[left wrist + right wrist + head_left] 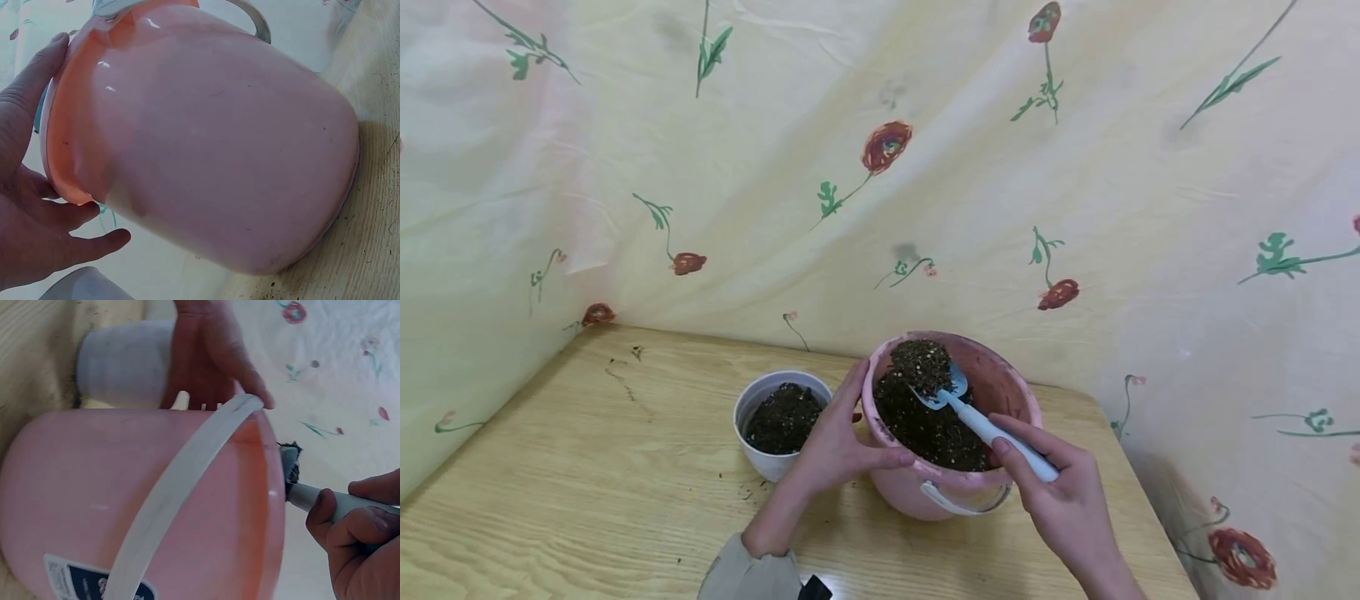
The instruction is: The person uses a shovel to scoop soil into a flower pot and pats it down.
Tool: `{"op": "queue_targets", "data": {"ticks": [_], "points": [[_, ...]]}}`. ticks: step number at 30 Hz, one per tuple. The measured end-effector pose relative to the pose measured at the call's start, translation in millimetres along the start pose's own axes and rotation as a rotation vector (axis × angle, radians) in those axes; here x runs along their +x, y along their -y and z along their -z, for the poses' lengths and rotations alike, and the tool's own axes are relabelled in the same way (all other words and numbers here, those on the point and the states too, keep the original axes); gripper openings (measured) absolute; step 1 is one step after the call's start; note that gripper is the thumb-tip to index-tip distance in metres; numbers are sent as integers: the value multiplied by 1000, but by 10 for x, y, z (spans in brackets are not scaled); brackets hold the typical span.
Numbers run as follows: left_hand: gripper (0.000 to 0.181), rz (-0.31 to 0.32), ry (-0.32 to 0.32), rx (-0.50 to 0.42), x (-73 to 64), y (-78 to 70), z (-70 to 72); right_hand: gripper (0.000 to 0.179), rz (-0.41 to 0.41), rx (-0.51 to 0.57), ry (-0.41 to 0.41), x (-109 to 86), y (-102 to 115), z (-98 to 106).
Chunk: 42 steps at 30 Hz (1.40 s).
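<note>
A pink bucket (898, 493) of dark soil (917, 429) stands on the table, its white handle (172, 497) hanging down. My left hand (835, 446) holds the bucket's rim at the left, thumb along the front edge and fingers spread down the outside. In my right hand (1071, 492) is a light blue garden trowel (977, 422), gripped by its handle. The trowel's blade carries a heap of soil (921, 365) at the bucket's mouth, above the soil inside. Just left of the bucket, a white pot (767, 465) holds more dark soil (784, 419), partly hidden behind my left hand.
The light wooden table (587, 467) has soil crumbs (745, 490) near the pot and dark marks (621, 379) at the back left. A flower-patterned cloth (760, 167) hangs behind and along both sides. On the bucket's side is a label (87, 581).
</note>
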<state>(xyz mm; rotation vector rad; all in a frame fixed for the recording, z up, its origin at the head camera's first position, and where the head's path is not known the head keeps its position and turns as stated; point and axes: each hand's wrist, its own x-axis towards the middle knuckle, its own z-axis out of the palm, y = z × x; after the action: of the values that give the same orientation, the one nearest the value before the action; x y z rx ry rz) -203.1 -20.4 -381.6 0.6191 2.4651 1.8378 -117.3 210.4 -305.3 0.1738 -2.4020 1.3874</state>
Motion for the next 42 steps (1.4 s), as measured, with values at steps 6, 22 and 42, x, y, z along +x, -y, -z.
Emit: {"op": "queue_targets", "data": {"ticks": [6, 22, 42], "points": [[126, -16, 3, -6, -12, -6, 21, 20, -38, 9, -16, -49, 51, -46], [125, 4, 43, 31, -39, -24, 223, 19, -73, 10, -24, -105, 156, -200], [125, 22, -12, 248, -305, 116, 1104, 22, -29, 210, 98, -86, 238, -585]]}}
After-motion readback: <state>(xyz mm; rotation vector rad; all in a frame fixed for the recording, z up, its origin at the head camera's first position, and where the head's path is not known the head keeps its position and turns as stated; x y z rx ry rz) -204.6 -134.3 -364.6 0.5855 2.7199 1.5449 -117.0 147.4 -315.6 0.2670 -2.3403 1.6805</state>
